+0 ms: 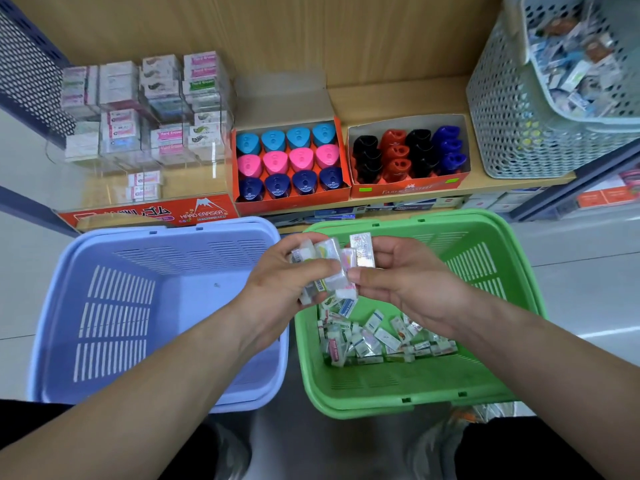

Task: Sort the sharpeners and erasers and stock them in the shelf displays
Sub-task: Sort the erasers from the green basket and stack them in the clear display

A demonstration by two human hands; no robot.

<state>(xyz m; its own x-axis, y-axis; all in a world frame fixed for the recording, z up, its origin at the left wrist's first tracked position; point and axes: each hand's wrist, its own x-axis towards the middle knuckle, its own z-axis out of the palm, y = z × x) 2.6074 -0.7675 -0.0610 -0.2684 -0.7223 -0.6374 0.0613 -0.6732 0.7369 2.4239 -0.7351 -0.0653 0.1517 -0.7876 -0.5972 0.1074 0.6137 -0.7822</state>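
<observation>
Over the blue basket (pixel 104 341) and the green basket (pixel 491 358), which holds loose erasers (pixel 377 336), the left hand (pixel 277 284) curls its fingers round a bunch of wrapped erasers (pixel 329 268) while the right hand (pixel 408 284) grips a single eraser (pixel 362 249) beside it.

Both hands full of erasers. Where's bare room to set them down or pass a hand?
Free: blue basket floor, bare inside its walls; clear display's front tier right of two short stacks; shelf wood behind the right sharpener box. Crowded: both sharpener boxes, display's rear stacks, eraser pile on the green basket's floor.
</observation>
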